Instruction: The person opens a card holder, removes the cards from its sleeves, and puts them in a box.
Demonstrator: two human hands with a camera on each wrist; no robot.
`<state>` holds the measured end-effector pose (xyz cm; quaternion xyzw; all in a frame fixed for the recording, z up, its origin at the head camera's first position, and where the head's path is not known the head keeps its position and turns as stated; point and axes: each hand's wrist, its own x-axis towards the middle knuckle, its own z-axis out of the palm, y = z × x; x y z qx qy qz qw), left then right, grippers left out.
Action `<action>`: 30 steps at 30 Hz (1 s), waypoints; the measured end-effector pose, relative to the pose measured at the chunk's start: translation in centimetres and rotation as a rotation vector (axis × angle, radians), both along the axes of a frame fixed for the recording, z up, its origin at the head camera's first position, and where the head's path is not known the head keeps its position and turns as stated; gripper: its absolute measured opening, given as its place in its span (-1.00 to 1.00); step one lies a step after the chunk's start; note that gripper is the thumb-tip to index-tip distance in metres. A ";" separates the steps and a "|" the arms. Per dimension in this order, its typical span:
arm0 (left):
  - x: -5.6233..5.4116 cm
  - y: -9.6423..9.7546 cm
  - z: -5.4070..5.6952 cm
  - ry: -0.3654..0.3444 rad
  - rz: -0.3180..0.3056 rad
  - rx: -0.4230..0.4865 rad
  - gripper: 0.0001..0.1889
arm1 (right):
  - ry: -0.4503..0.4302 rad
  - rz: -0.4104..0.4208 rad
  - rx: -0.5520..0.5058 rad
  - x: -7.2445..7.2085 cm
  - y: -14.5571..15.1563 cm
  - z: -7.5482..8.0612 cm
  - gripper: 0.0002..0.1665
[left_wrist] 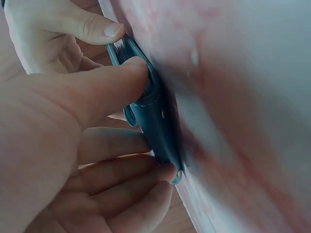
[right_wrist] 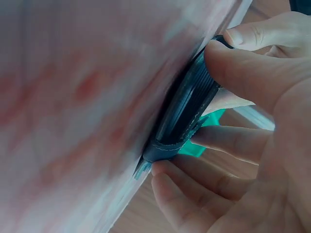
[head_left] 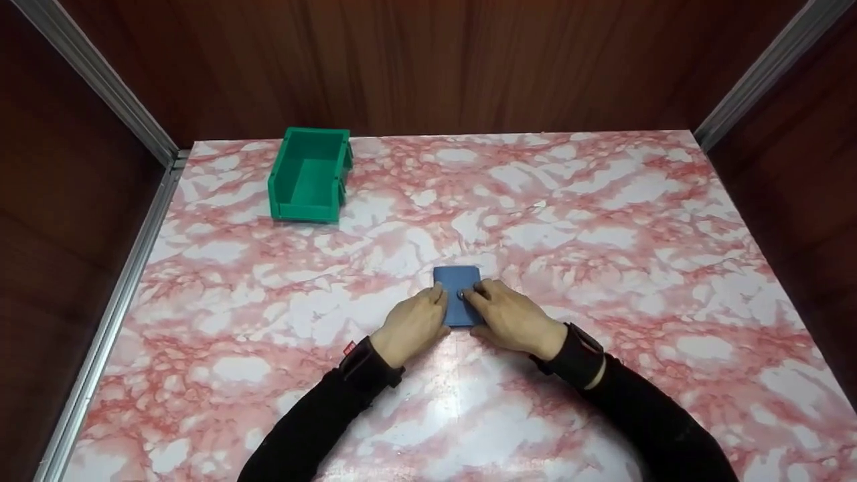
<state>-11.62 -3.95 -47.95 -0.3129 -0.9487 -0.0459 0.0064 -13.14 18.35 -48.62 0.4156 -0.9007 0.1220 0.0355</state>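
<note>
A small blue card wallet (head_left: pixel 458 276) lies on the table in front of me, a round snap (head_left: pixel 460 294) on its top face. My left hand (head_left: pixel 413 323) grips its left side, thumb at the near edge and fingers along the spine (left_wrist: pixel 158 128). From the right, my right hand (head_left: pixel 514 317) holds the other side, with the index fingertip at the snap and the thumb at the near edge. Stacked thin sleeves show along the open edge of the wallet (right_wrist: pixel 163 151) in the right wrist view.
An open green bin (head_left: pixel 305 213) stands at the back left of the red-and-white marbled table (head_left: pixel 602 221). Brown wood-grain panels (head_left: pixel 428 67) rise behind and at both sides, with metal rails (head_left: pixel 110 308) at their corners.
</note>
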 end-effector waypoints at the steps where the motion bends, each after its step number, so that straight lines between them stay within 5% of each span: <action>1: 0.2 -0.1 0.0 0.008 -0.003 -0.003 -0.33 | 0.009 0.003 0.003 0.2 0.0 0.0 -0.23; 18: 2.4 -0.4 0.4 -0.001 -0.006 -0.124 -0.33 | 0.050 0.040 0.014 1.9 -0.3 -0.2 -0.21; 30: 2.5 -0.4 -0.1 0.023 0.005 -0.074 -0.35 | -0.017 -0.044 -0.066 1.6 -0.6 0.9 -0.40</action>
